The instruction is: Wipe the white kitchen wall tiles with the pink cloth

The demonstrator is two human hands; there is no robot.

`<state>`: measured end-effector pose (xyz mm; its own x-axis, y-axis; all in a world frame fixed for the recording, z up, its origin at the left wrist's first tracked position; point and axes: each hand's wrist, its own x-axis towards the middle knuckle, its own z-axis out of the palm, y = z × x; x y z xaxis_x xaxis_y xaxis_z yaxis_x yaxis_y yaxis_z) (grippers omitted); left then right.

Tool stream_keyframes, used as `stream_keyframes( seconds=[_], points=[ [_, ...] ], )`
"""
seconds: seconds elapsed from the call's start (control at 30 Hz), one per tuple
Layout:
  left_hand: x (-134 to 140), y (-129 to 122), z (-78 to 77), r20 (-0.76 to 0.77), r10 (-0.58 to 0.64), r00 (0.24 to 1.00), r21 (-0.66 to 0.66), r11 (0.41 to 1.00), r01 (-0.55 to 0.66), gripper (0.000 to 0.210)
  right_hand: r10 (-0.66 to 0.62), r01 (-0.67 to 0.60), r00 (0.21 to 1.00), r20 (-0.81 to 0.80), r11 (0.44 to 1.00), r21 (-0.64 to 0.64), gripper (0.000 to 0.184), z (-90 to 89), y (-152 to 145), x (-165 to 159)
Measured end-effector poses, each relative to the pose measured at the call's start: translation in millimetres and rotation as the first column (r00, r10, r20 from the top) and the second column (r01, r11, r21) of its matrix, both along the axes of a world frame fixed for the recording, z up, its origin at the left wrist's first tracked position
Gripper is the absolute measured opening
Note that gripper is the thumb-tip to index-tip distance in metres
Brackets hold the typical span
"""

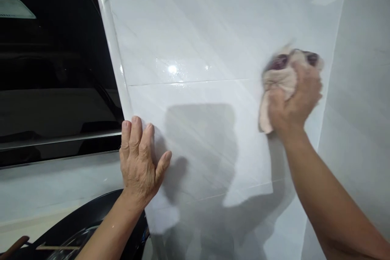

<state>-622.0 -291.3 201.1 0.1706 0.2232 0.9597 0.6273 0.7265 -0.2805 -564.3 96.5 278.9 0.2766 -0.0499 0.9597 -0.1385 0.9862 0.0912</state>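
My right hand (297, 99) presses a bunched cream cloth (280, 83) with dark purple patches against the white tiled wall (195, 40), near the corner on the right. The cloth and the fingers on it are a little blurred by motion. My left hand (140, 158) lies flat on the left edge of the same wall with its fingers spread, holding nothing. Wet-looking specks shine on the tiles around a bright light reflection.
A glossy black appliance (55, 69) hangs left of the wall's edge. Below it a large black pan (100, 207) is partly behind my left forearm. A grey side wall (359, 122) meets the tiles at the right. My shadow falls on the lower tiles.
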Motion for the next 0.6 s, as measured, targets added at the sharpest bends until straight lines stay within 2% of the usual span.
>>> stream_keyframes(
  seconds=[0.07,0.13,0.17,0.23,0.3,0.37,0.43,0.5,0.57,0.6],
  points=[
    [-0.1,-0.5,-0.7,0.009,-0.021,1.000,0.007,1.000,0.021,0.076,-0.049,0.052,0.997,-0.062,0.998,0.046,0.066,7.5,-45.3,-7.6],
    [0.0,-1.3,-1.3,0.024,-0.043,0.999,0.021,0.999,0.043,0.075,-0.023,0.026,1.000,-0.019,0.987,0.160,0.062,-4.9,-101.7,-11.9],
    [0.2,-1.8,-1.4,0.034,-0.057,0.998,0.028,0.998,0.056,0.075,0.000,-0.003,1.000,0.016,0.975,0.221,0.060,-18.2,-128.9,-12.5],
    [1.1,-3.1,-1.4,0.049,-0.096,0.994,0.030,0.995,0.095,0.073,0.042,-0.084,0.993,0.114,0.919,0.386,0.055,-55.4,-171.4,-11.0],
    [2.1,-4.4,-1.1,0.054,-0.144,0.988,0.015,0.990,0.143,0.071,0.043,-0.146,0.975,0.217,0.862,0.485,0.048,-98.5,-192.2,-7.6],
    [2.8,-5.4,-0.7,0.048,-0.170,0.984,-0.005,0.985,0.170,0.070,0.022,-0.171,0.951,0.310,0.869,0.464,0.044,-135.3,-191.4,-3.7],
    [2.7,-5.7,-0.5,0.039,-0.165,0.986,-0.019,0.986,0.166,0.070,0.015,-0.178,0.928,0.373,0.896,0.407,0.046,-155.8,-174.0,0.8],
    [2.0,-5.4,-0.5,0.030,-0.156,0.987,-0.020,0.987,0.156,0.069,0.033,-0.201,0.921,0.388,0.893,0.402,0.053,-157.9,-145.3,6.8],
    [1.5,-4.8,-0.9,0.033,-0.158,0.987,-0.015,0.987,0.158,0.068,0.063,-0.213,0.932,0.356,0.891,0.400,0.060,-148.7,-108.9,14.7],
    [1.4,-4.5,-1.3,0.040,-0.160,0.986,-0.009,0.987,0.161,0.068,0.058,-0.189,0.940,0.335,0.908,0.374,0.062,-143.2,-88.7,19.2]
  ],
)
